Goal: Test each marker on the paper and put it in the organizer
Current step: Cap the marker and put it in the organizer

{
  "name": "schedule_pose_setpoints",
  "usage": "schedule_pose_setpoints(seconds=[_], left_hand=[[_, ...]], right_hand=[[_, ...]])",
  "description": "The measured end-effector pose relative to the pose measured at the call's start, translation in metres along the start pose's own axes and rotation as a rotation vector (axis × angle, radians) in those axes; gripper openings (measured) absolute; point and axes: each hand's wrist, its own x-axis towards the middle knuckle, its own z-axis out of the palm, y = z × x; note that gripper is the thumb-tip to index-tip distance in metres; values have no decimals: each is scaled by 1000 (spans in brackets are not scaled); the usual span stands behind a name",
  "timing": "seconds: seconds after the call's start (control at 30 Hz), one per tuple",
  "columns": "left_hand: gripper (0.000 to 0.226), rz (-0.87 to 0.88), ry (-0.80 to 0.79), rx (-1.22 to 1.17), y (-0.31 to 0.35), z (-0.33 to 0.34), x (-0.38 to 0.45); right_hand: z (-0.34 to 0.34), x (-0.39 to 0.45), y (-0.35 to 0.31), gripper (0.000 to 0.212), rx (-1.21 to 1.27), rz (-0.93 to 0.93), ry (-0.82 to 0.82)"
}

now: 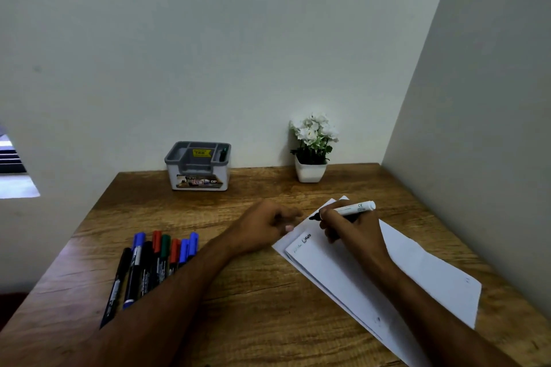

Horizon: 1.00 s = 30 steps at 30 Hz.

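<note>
From the head view, your right hand (354,229) is gripping a white marker (348,210), tip touching the paper (417,271)'s far corner, while your left hand (265,226) is curling loosely closed at the paper's left edge, holding nothing visible. The remaining markers (152,259) are lying left of the paper on the surface (253,292), and the organizer (198,165) is standing beyond it by the wall.

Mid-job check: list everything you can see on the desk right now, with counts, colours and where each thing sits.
Wooden desk: one, brown, set in a corner between pale walls.
Grey and white plastic organizer: one, back left-centre by the wall; one dark marker in its right slot.
White pot with white flowers: one, back right by the wall.
White paper sheets: a stack, right side, with small scribbles near the top left edge.
Loose capped markers: about eight, caps black, blue, red and green, front left, partly behind the left forearm.
White-barrelled black marker: one, uncapped, tip at the paper.
Left hand: steadies the paper's edge.
Right hand: grips the marker.
</note>
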Motion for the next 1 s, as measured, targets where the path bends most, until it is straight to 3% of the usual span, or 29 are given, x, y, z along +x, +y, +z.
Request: schedule_pose_setpoints(seconds=[0.1, 0.2, 0.3, 0.57, 0.8, 1.0], left_hand=[[36, -59, 190, 97, -3, -8, 3], [36, -156, 282, 206, -10, -12, 7], [35, -241, 256, 258, -15, -10, 11], [14, -266, 217, 286, -16, -2, 14], [24, -267, 407, -34, -3, -7, 11], [20, -271, 390, -331, 9, -7, 7]], right_hand=[[3, 2, -3, 16, 46, 34, -8], [6, 5, -8, 16, 94, 43, 0], [8, 7, -9, 11, 115, 38, -6], [10, 15, -5, 2, 93, 66, 8], [10, 11, -9, 15, 264, 79, -12], [14, 10, -18, 15, 284, 49, -12]])
